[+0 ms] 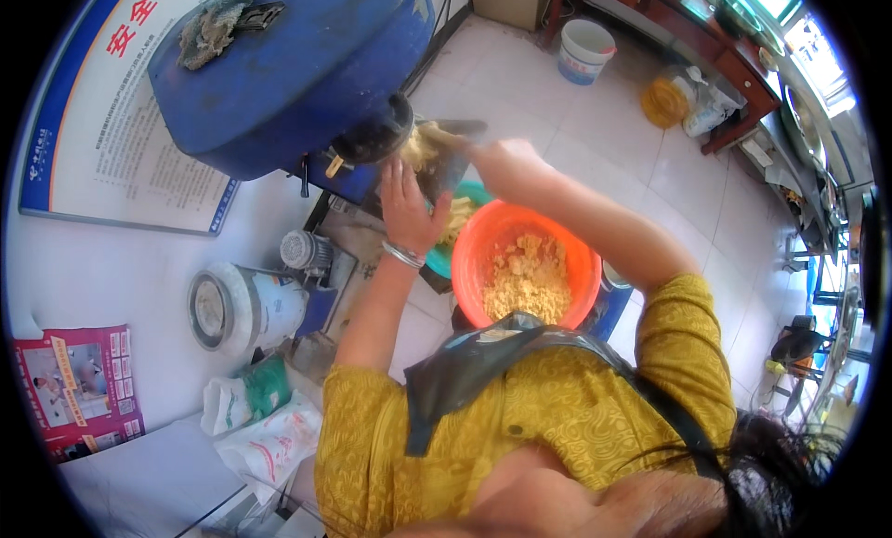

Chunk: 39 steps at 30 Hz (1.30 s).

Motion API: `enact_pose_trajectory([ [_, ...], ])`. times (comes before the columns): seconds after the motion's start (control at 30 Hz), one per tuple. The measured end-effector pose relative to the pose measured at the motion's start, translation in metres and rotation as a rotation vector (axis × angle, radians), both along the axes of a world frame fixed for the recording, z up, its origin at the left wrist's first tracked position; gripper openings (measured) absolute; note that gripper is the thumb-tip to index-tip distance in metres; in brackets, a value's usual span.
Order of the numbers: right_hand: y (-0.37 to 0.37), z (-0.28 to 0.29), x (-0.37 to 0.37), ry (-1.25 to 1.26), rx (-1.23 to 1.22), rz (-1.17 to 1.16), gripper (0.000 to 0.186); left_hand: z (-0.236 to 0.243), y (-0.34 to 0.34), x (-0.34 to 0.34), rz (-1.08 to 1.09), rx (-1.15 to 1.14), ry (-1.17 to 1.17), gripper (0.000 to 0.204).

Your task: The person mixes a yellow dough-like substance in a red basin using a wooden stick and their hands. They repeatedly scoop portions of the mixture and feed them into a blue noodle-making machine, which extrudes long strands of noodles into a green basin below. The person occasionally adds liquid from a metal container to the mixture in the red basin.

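My left hand (409, 206) lies with its fingers stretched out against the dark round outlet (379, 137) of a blue machine (307, 73). A clump of pale yellow dough (423, 150) shows at the outlet, just past those fingertips. My right hand (513, 171) is closed around a tan, stick-like tool (452, 140) whose far end meets the dough; its exact kind is hard to make out. Close below my hands, an orange basin (589, 270) holds crumbly yellow dough (530, 282). Partly behind it, a green basin (476, 192) contains pale yellow pieces.
A grey rag (216, 27) rests on top of the machine. On the left are a motor (307, 251), a white bucket lying on its side (246, 306) and plastic bags (269, 436). Farther off stand a white bucket (585, 52), a jug of amber liquid (667, 99) and a wooden table (734, 69).
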State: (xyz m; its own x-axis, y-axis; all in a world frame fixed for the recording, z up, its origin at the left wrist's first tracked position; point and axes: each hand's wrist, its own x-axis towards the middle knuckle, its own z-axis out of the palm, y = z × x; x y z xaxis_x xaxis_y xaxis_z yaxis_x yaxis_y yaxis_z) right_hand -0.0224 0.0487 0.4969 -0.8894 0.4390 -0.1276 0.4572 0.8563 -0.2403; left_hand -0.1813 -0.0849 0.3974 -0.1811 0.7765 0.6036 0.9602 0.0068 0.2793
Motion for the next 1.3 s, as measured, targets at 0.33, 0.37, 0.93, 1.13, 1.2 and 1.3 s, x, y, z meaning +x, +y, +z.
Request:
enact_pose_trajectory([
  [0.33, -0.008, 0.002, -0.028, -0.106, 0.131, 0.118, 0.062, 0.0, 0.005, 0.003, -0.002, -0.011, 0.079, 0.077],
  [0.37, -0.004, 0.004, -0.024, -0.071, 0.119, 0.114, 0.061, 0.002, 0.005, 0.004, 0.013, -0.031, 0.095, 0.078],
  [0.93, -0.005, 0.009, 0.005, -0.038, 0.15, 0.15, 0.046, 0.026, 0.023, 0.001, -0.001, -0.254, 0.23, 0.09],
  [1.13, -0.013, 0.038, 0.023, -0.058, 0.089, 0.041, 0.05, 0.031, 0.024, -0.015, -0.045, -0.273, 0.165, 0.078],
  [1.2, -0.023, 0.043, 0.028, -0.116, 0.094, 0.063, 0.057, 0.029, 0.014, -0.014, -0.051, -0.228, 0.17, 0.075],
  [1.3, -0.024, 0.019, 0.02, -0.144, 0.111, 0.076, 0.065, 0.032, 0.0, 0.004, -0.056, -0.309, 0.274, 0.076],
])
